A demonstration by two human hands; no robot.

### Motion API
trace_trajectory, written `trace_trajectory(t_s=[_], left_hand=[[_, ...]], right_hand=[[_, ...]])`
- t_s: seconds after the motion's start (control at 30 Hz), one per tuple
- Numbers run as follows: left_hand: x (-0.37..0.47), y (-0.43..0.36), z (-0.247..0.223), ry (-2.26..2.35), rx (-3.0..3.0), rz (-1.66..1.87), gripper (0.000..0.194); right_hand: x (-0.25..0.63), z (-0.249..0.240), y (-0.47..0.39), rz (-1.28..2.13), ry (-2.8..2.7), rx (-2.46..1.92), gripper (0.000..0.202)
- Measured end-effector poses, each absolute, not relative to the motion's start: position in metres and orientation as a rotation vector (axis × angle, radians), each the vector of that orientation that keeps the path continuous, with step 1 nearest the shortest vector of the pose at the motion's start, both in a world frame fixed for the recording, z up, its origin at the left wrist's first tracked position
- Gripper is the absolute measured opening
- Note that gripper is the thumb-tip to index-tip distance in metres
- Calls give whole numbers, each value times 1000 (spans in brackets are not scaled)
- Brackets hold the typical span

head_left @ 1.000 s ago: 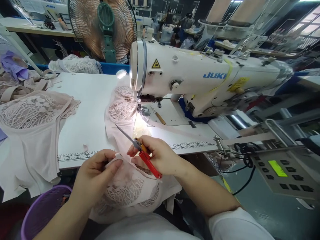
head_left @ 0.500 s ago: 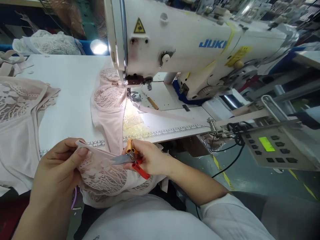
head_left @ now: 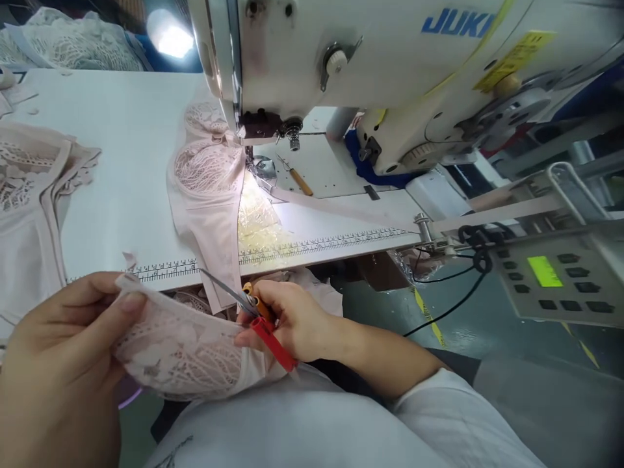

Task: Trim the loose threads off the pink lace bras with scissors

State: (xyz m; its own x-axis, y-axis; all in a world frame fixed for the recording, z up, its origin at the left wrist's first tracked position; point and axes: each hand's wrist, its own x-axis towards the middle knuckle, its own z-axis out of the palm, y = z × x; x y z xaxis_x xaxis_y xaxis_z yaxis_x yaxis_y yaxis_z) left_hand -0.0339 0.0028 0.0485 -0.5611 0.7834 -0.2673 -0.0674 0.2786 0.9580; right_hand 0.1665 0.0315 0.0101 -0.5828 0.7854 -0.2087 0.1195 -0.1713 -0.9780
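My left hand (head_left: 78, 344) pinches the top corner of a pale pink lace bra (head_left: 190, 354) between thumb and fingers, with a cup stretched toward the right. My right hand (head_left: 292, 322) grips scissors (head_left: 268, 335) with orange and red handles. Their blades point up and left, above the bra's upper edge and apart from it. My right thumb also rests on the bra edge. Another part of pink lace bra (head_left: 209, 169) lies under the needle area of the sewing machine (head_left: 312, 58), its lower end hanging at the table edge.
A stack of pink bra pieces (head_left: 29, 221) sits at the left, white lace pieces (head_left: 78, 42) behind. A small fabric scrap (head_left: 129, 259) lies by the printed ruler (head_left: 331, 244). A wooden-handled pick (head_left: 299, 181) rests on the machine bed. A control panel (head_left: 556, 279) juts out at right.
My view has moved closer to the machine. My left hand has moved left and down with the bra corner. The scissors have tilted upward, off the lace, and a small scrap now shows on the table.
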Motion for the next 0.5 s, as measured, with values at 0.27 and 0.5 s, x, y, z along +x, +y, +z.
trace_trajectory(t_s=[0.27,0.5], left_hand=[[-32,16,21,1603,548,1319,20],[-32,10,11,1484,713,1248,25]], right_hand=[[163,-5,35,1734,-1591,-1308,52],[178,-15,28,1657,-1779,-1312,48]])
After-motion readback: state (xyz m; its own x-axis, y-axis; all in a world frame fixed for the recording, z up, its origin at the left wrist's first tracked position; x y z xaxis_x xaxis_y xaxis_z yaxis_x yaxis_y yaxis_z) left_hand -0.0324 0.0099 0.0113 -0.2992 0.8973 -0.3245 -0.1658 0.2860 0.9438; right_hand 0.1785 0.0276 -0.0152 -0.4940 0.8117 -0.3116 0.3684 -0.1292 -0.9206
